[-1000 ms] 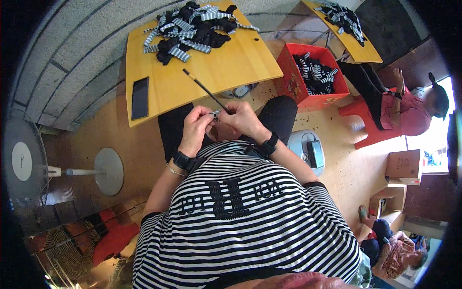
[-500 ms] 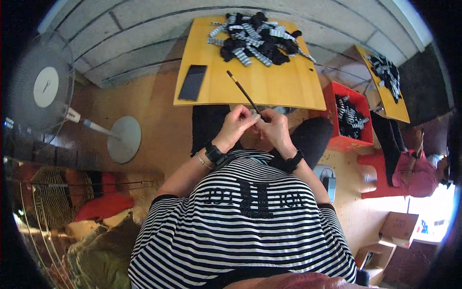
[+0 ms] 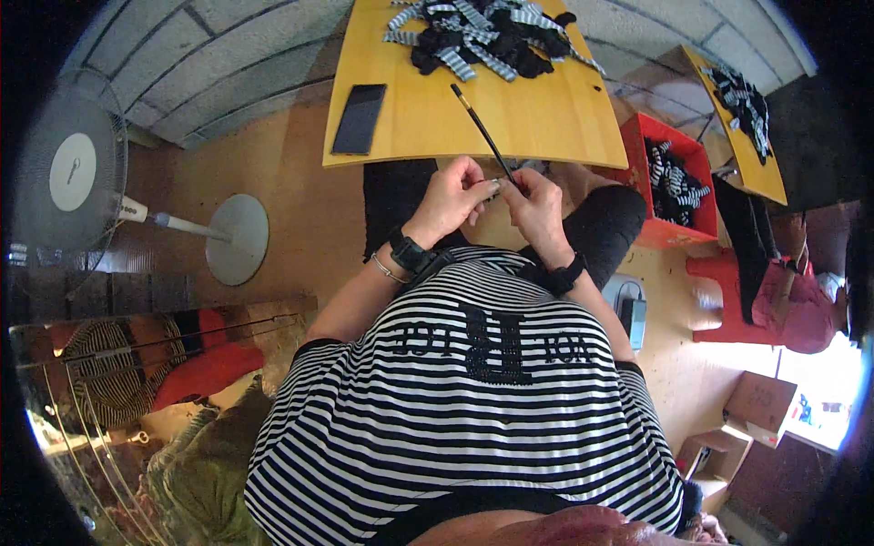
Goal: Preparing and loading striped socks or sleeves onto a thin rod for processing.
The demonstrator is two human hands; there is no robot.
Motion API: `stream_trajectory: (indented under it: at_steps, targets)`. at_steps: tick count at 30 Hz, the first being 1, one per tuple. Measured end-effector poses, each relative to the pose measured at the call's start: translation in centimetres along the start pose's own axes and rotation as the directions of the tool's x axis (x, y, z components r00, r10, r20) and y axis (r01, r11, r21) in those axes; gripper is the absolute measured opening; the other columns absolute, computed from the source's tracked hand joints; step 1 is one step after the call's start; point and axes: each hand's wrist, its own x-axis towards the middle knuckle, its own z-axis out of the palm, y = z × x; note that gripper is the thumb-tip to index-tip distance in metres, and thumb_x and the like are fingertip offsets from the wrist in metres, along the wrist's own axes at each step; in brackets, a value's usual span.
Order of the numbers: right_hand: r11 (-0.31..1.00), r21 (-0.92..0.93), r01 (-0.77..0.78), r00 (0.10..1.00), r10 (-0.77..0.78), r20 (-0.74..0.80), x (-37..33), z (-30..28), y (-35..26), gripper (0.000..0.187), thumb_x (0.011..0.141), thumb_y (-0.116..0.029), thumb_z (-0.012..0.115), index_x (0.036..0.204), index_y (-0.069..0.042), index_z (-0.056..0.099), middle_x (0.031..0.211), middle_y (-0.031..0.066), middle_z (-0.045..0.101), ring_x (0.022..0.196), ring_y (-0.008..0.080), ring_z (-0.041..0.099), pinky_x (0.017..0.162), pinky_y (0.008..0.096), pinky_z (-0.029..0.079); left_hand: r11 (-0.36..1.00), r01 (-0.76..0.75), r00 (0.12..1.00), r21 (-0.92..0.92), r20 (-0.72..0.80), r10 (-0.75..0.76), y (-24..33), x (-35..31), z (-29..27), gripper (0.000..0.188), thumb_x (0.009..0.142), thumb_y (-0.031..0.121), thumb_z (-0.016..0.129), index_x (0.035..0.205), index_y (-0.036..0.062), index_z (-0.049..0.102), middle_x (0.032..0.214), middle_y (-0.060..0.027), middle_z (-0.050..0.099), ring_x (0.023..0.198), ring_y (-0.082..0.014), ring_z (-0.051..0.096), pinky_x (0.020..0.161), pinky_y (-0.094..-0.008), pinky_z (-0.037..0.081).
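Observation:
In front of my striped shirt, both hands meet just short of the table's near edge. A thin black stick with a gold band (image 3: 480, 123) slants up and left from my right hand (image 3: 539, 214), whose thumb and fingers are closed on its lower end. My left hand (image 3: 451, 200) is at its left, thumb and forefinger pinched together close to the right fingertips. What sits in that pinch is too small to make out. Ahead on the yellow table (image 3: 546, 127) lies a heap of black and striped fabric pieces (image 3: 492, 36), with a dark phone (image 3: 360, 119) at its left side.
Right of the table stands a red bin (image 3: 637, 173) holding similar fabric pieces. Beyond it, another person (image 3: 792, 314) sits by a second table (image 3: 769, 177) with more fabric. A standing fan (image 3: 71, 173) is at left, and cardboard boxes (image 3: 760, 405) are at lower right.
The view has shifted, so the table sits higher in the picture. Both hands have moved up toward its edge, a little farther apart, and the stick leans slightly more upright.

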Motion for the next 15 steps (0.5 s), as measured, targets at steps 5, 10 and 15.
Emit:
stream_trajectory:
  at_steps: [5,10,15]
  targets:
    - [0.945,-0.168,0.279,0.946,-0.301,-0.123,-0.4,0.1,0.0,0.015,0.080,-0.011,0.068,0.082,0.003,0.063,0.068,0.0145,0.060,0.060,0.0234,0.060,0.056,0.0328,0.047,1.000,-0.006,1.000,-0.013,-0.002,0.006,0.0,0.1,0.2,0.013,0.086,0.004,0.063,0.092,-0.0007,0.052,0.071,-0.0049,0.058,0.050,-0.0099,0.056,0.039,-0.0231,0.043]
    - [0.911,-0.169,0.375,0.914,-0.394,-0.097,-0.6,0.2,-0.7,0.015,0.079,-0.010,0.069,0.083,0.003,0.063,0.071,0.0152,0.061,0.061,0.0233,0.060,0.056,0.0321,0.047,0.983,-0.010,1.000,0.183,0.006,0.009,0.3,-0.5,0.6,0.011,0.090,0.003,0.055,0.097,-0.0020,0.061,0.083,-0.0025,0.063,0.065,-0.0078,0.056,0.055,-0.0223,0.046]
    - [0.924,-0.090,0.371,0.918,-0.380,-0.114,0.1,0.4,-1.0,0.019,0.077,-0.013,0.066,0.086,0.003,0.064,0.079,0.0221,0.064,0.073,0.0366,0.064,0.065,0.0395,0.051,0.945,0.086,0.996,-0.314,0.013,-0.087,0.8,0.0,-0.2,0.012,0.090,0.010,0.060,0.098,0.0023,0.066,0.081,0.0006,0.064,0.069,-0.0070,0.056,0.059,-0.0204,0.043]
